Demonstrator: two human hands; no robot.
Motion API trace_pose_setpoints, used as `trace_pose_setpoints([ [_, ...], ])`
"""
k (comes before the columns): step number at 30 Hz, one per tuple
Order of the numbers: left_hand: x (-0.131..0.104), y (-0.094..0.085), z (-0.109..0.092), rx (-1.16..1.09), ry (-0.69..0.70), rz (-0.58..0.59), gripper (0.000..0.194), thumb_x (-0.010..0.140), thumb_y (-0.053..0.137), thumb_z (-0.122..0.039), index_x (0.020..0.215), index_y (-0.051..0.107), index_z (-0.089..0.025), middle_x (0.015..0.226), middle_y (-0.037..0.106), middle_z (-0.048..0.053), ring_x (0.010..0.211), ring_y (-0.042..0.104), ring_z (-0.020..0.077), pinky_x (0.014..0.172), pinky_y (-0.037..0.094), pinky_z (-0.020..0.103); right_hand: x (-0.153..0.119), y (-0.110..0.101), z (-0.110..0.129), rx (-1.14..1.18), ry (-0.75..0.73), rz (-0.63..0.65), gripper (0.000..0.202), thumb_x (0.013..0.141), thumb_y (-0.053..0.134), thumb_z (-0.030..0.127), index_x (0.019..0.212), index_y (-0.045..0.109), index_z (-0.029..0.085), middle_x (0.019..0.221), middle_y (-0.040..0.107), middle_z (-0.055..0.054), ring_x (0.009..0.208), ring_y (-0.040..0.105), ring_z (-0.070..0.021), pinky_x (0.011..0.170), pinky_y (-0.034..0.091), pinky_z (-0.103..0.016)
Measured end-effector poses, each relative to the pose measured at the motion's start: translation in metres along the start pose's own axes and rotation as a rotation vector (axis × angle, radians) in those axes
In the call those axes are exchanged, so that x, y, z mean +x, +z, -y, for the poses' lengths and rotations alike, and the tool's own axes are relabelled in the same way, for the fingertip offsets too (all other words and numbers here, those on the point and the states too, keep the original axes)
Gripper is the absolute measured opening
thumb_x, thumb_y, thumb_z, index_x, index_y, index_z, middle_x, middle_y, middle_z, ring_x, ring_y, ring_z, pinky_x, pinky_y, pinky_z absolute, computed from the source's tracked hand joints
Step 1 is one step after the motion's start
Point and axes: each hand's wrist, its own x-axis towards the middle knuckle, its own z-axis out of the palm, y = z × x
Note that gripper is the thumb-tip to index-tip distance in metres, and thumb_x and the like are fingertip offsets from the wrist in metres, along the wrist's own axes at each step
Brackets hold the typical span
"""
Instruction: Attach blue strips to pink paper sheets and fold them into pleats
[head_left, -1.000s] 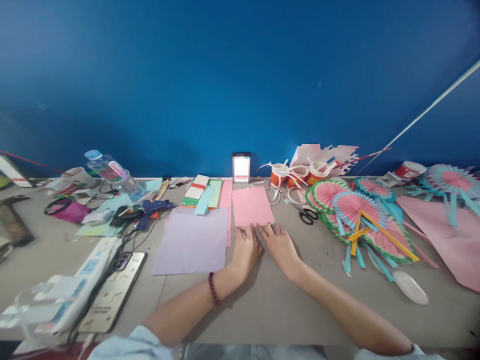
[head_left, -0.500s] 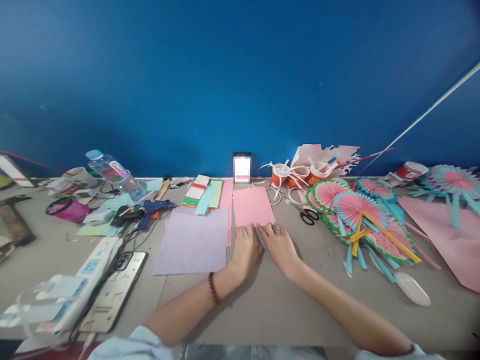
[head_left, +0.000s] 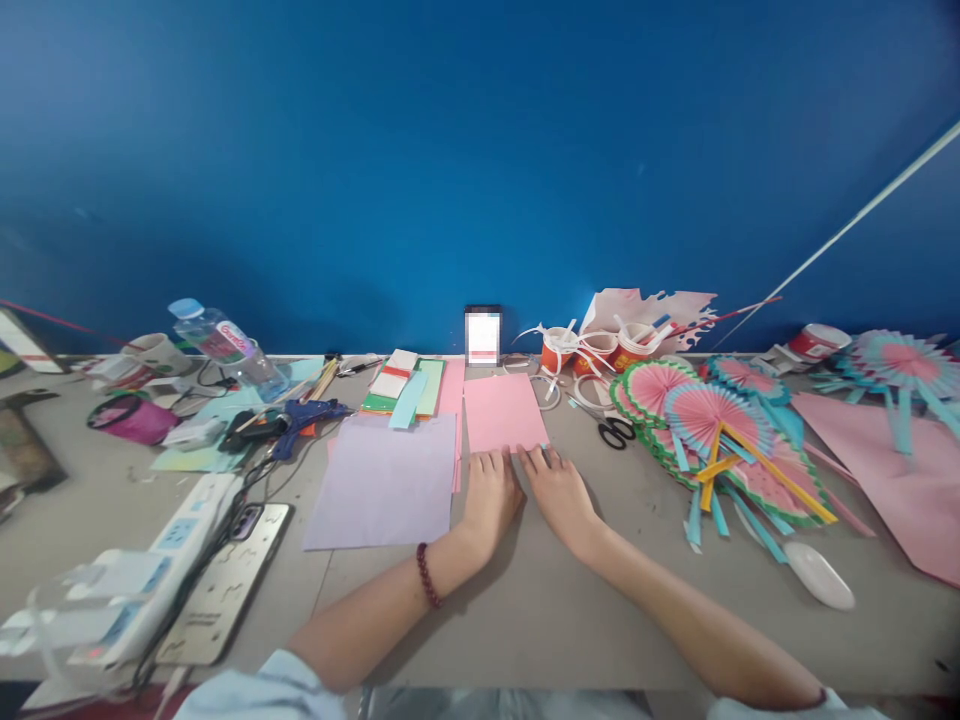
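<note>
A sheet of pink paper lies flat on the table in front of me. My left hand is at its near edge on the left, fingers close together and bent over the edge, thumb tucked towards the middle. Along the same edge, just to the right, my right hand has its fingertips on the paper, fingers angled forward. Both hands are closed on that edge, and part of it is hidden under the fingers. Beside my left hand lies a lilac sheet, partly over more pink paper.
On the left are a glue gun, a bottle, a power strip and a phone. To the right lie scissors, folded paper fans and a white oval object. Paper cups stand by the wall.
My hands and the pink paper hold nearly the same place. The whole view has shifted very slightly.
</note>
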Motion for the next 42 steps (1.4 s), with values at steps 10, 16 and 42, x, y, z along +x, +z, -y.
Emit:
trace_pose_setpoints([
  [10, -0.0010, 0.0026, 0.0001, -0.007, -0.031, -0.010, 0.037, 0.081, 0.046, -0.013, 0.115, 0.055, -0.001, 0.089, 0.057, 0.015, 0.081, 0.052, 0.0264, 0.071, 0.041, 0.039, 0.0000, 0.0000, -0.0015, 0.044, -0.001, -0.019, 0.050, 0.082, 0.045, 0.002, 0.130, 0.047, 0.012, 0.113, 0.059, -0.017, 0.105, 0.057, -0.0277, 0.072, 0.053, -0.036],
  [16, -0.0020, 0.0008, 0.0004, 0.003, -0.043, -0.011, 0.030, 0.081, 0.043, -0.009, 0.105, 0.059, -0.003, 0.085, 0.057, 0.014, 0.080, 0.052, 0.0253, 0.072, 0.040, 0.039, -0.0016, 0.0011, 0.0000, 0.043, 0.018, -0.022, 0.049, 0.081, 0.041, 0.000, 0.127, 0.052, 0.012, 0.117, 0.058, -0.018, 0.105, 0.058, -0.0265, 0.072, 0.054, -0.035],
  [42, -0.0044, 0.0014, 0.0021, -0.047, 0.002, -0.016, 0.028, 0.080, 0.042, -0.003, 0.093, 0.066, -0.006, 0.096, 0.058, 0.017, 0.098, 0.052, 0.0286, 0.084, 0.042, 0.043, -0.0019, -0.0026, -0.0023, 0.011, 0.015, -0.030, 0.043, 0.080, 0.043, 0.001, 0.120, 0.057, 0.010, 0.114, 0.061, -0.015, 0.101, 0.055, -0.0260, 0.080, 0.048, -0.038],
])
